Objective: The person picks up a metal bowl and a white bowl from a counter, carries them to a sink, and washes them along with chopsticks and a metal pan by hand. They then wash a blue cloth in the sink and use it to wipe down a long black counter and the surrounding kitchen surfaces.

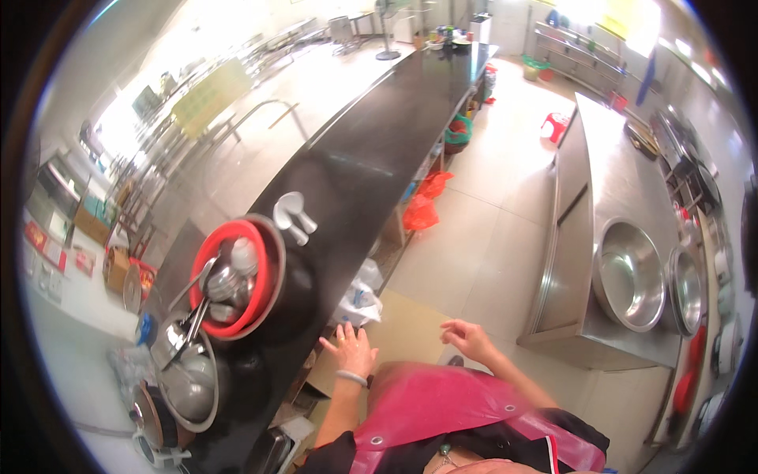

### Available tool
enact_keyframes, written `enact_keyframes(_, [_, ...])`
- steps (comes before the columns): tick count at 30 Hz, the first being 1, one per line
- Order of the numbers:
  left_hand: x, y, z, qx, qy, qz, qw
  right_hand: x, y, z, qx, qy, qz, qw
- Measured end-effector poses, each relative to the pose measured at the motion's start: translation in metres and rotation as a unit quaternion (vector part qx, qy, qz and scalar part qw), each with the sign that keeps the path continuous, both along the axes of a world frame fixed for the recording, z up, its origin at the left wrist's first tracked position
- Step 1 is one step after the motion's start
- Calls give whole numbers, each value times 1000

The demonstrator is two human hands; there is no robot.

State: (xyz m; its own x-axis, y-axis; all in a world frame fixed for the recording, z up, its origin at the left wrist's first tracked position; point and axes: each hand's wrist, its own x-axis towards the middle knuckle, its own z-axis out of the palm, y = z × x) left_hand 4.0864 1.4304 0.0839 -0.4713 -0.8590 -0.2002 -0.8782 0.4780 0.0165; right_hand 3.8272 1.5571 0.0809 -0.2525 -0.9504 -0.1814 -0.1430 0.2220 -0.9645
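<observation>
My left hand, with a pale bangle at the wrist, is held palm down, fingers spread, near the edge of the black counter. It holds nothing; a white plastic bag lies just beyond its fingertips. My right hand hangs over the floor with loosely bent fingers and nothing visible in it. On the counter, a red plastic basin with metal ladles and a white item sits inside a metal bowl. Two white spoons lie beside it. Nearer me is a steel bowl of metal utensils.
A stainless steel table stands at the right, bearing a large steel basin and stacked bowls. Orange-red bags and a green-lined basket are at the counter's lower shelves. A red stool stands on the floor.
</observation>
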Motion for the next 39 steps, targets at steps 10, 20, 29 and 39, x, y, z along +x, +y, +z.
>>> enact_keyframes(10, [-155,1,20,184,129,-98,969,-144,62,24,39,69,-54,995])
enact_keyframes(20, [-358,-50,79,370,351,-285,812,-271,50,4,15,14,-210,978])
enact_keyframes(29, [-502,-178,107,616,555,-254,498,-421,-82,5,-12,13,-297,955])
enact_keyframes(39, [-697,-275,240,697,559,-436,-106,-564,-196,-13,38,-31,-309,950])
